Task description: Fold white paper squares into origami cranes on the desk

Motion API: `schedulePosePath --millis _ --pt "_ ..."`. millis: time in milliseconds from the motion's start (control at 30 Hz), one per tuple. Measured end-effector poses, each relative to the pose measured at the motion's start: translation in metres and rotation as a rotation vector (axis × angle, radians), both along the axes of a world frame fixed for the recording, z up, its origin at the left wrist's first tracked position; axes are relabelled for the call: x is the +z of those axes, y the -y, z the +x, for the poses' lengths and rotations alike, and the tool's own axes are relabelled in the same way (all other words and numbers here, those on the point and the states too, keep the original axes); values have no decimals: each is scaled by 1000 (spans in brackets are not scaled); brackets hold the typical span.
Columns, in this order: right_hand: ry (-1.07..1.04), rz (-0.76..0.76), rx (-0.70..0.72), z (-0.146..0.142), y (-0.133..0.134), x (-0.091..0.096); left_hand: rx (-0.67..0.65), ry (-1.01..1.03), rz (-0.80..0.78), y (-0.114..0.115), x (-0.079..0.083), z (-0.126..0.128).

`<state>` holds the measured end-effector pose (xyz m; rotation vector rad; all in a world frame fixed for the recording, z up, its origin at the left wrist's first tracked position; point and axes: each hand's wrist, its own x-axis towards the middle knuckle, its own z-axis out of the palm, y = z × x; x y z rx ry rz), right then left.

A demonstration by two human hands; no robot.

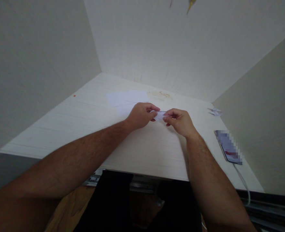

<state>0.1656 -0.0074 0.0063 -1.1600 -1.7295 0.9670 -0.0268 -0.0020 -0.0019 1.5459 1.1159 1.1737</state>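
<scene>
Between my two hands is a small folded piece of white paper (160, 115), held just above the white desk top (142, 151). My left hand (142, 115) pinches its left end between thumb and fingers. On the opposite end, my right hand (179, 120) grips it the same way. A dark line runs along the paper's upper edge; the finer folds are too small to make out. White paper sheets (127, 96) lie flat on the desk behind my left hand, partly covered by it.
A phone (228, 146) with a white cable (242, 182) lies at the right edge. Behind it sits a small folded white paper shape (215, 111). Pale walls enclose the desk on three sides. A brownish stain (163, 94) marks the back, an orange speck (74, 95) the left.
</scene>
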Motion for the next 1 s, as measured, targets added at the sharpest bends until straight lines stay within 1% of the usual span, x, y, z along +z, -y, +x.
schedulePosePath --millis 167,367,567,700,867,1000 --pt "-14 -17 -48 0 1 2 16 -6 22 -1 -1 -1" --pt "-2 59 -162 -4 0 2 8 39 32 -2 -3 -2" --pt "-202 72 -94 -6 2 3 -52 175 -20 -1 -1 -2" --pt "-191 68 -66 -6 2 2 -75 226 -14 0 0 -3" --pt "-234 38 -110 -6 0 -1 -76 241 -2 1 0 -3" --pt "-285 30 -116 -6 0 -1 -90 260 -17 2 2 -3"
